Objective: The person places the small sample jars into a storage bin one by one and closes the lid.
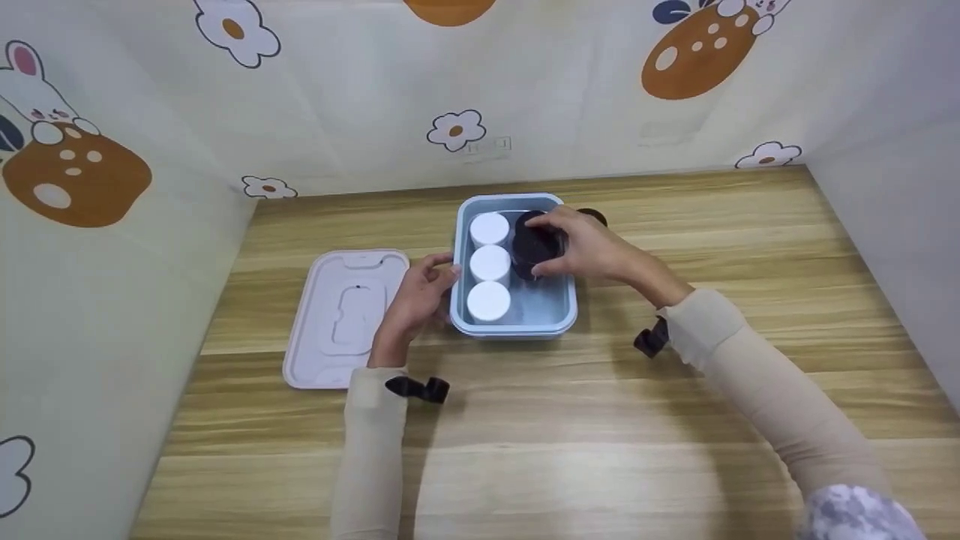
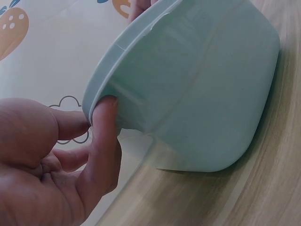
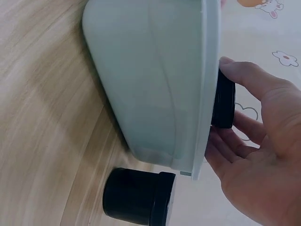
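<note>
A light blue plastic box [image 1: 545, 304] stands on the table. Three white-lidded jars [image 1: 489, 301] form a row along its left side. My right hand [image 1: 589, 244] grips a black jar [image 1: 535, 249] by its lid, over the right half of the box; in the right wrist view the black lid [image 3: 224, 101] sticks out above the rim. Another black shape [image 1: 529, 219] shows just behind that jar, partly hidden. With thumb and finger my left hand [image 1: 421, 296] pinches the box's left rim, also seen in the left wrist view, where the hand [image 2: 75, 160] holds the edge.
A white lid [image 1: 304, 345] lies flat on the table left of the box. Outside the box, at its back right, stands another black jar [image 3: 134, 195], mostly hidden by my hand in the head view. A patterned curtain [image 1: 360, 97] rises behind the table.
</note>
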Available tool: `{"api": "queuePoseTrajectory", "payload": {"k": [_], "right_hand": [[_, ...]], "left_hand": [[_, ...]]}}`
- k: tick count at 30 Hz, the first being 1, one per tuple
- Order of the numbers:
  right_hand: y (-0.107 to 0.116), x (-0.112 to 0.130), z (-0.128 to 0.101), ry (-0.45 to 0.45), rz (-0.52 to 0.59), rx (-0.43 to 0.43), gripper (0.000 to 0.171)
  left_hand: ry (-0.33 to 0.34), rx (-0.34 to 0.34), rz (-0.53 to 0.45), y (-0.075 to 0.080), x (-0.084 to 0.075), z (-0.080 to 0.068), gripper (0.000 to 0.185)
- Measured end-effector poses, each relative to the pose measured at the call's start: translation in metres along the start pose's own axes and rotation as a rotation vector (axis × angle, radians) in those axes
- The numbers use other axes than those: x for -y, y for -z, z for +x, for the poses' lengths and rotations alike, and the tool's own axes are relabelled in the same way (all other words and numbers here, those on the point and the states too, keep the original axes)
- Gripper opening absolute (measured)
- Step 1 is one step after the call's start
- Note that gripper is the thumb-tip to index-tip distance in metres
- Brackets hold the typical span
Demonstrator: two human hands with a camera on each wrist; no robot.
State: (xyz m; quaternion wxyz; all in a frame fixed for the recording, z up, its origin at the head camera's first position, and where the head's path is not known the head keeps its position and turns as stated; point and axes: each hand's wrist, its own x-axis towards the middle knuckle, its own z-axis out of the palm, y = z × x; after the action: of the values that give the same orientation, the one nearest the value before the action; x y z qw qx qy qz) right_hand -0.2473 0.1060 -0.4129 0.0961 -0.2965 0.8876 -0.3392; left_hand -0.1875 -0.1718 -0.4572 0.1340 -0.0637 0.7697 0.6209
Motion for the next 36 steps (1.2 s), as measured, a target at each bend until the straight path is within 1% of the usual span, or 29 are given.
{"api": "queuePoseTrajectory", "payload": {"k": [4,7,15,18,23,30,36], "right_hand": [[-0.002,0.0,0.0,-0.009,-0.005,0.011,0.068],[-0.004,-0.002,0.0,0.001,-0.021,0.008,0.069],[-0.011,-0.007,0.0,0.076,-0.09,0.001,0.071],[-0.013,-0.008,0.0,0.092,-0.112,0.005,0.071],[-0.015,-0.008,0.001,0.088,-0.138,0.023,0.07],[-0.016,-0.006,0.001,0.091,-0.179,0.05,0.066],[-0.014,-0.005,-0.002,0.09,-0.163,0.045,0.063]], "left_hand": [[0.005,-0.001,0.009,0.0,0.0,-0.001,0.044],[0.006,-0.002,0.011,0.0,-0.001,-0.001,0.044],[-0.007,-0.001,-0.002,-0.002,-0.001,-0.001,0.044],[-0.014,0.004,-0.009,-0.002,-0.001,-0.001,0.043],[-0.021,-0.004,-0.006,-0.002,-0.001,-0.001,0.043],[0.005,-0.01,0.012,-0.002,-0.001,-0.002,0.044],[0.006,-0.012,0.015,-0.002,-0.002,-0.002,0.045]]}}
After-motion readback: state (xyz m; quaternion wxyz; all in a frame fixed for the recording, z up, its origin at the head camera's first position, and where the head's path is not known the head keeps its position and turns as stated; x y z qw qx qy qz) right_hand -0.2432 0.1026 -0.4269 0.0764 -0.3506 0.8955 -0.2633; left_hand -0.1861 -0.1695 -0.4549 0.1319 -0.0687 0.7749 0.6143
